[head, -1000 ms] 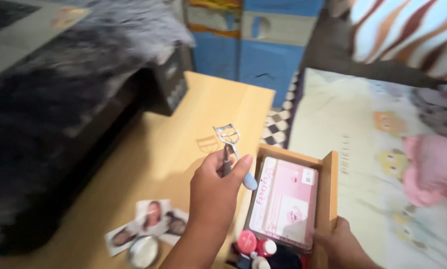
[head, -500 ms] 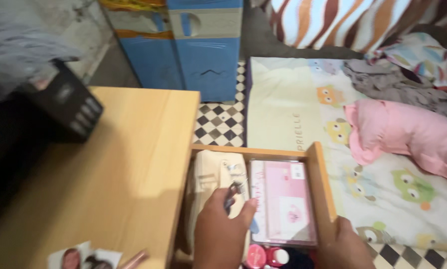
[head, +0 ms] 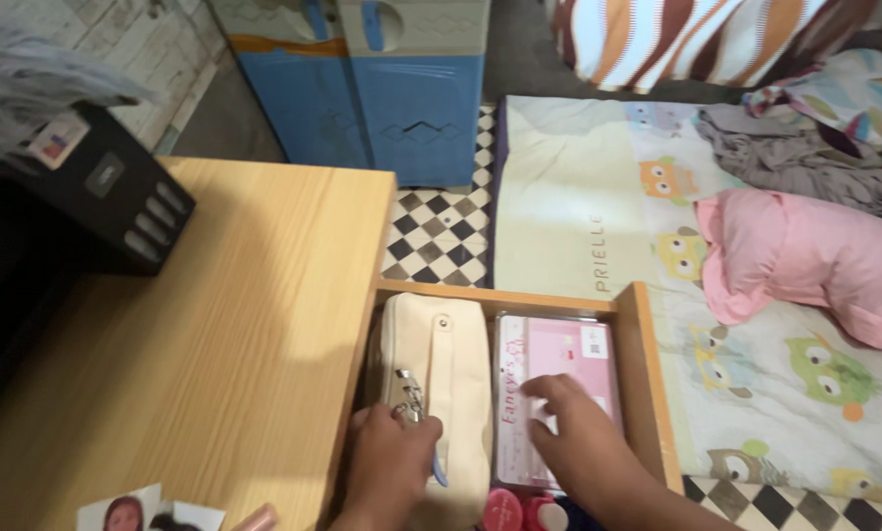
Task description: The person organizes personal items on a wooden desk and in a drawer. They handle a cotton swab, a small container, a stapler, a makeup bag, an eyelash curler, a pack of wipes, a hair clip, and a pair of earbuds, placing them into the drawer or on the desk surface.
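My left hand (head: pixel 390 464) grips a metal eyelash curler (head: pixel 410 390) with a blue handle, low inside the open wooden drawer (head: pixel 641 364). The curler's head lies against a cream zip pouch (head: pixel 446 344) in the drawer's left half. My right hand (head: pixel 580 433) rests flat, fingers spread, on a pink flat box (head: pixel 562 354) in the right half. Two small red-capped bottles (head: pixel 506 511) stand at the drawer's near end, partly cut off by the frame.
The light wooden desk top (head: pixel 224 324) spreads left of the drawer, with a black box-like device (head: pixel 116 192) at its far left and small portrait photos (head: pixel 136 513) at its near edge. Beyond lie a checkered floor (head: pixel 441 231), a blue cabinet (head: pixel 392 88), an owl-print mat (head: pixel 598 197) and pink cloth (head: pixel 805 256).
My left hand lowered the curler from above the desk into the drawer, onto the cream pouch. My right hand left the drawer's side and now lies on the pink box.
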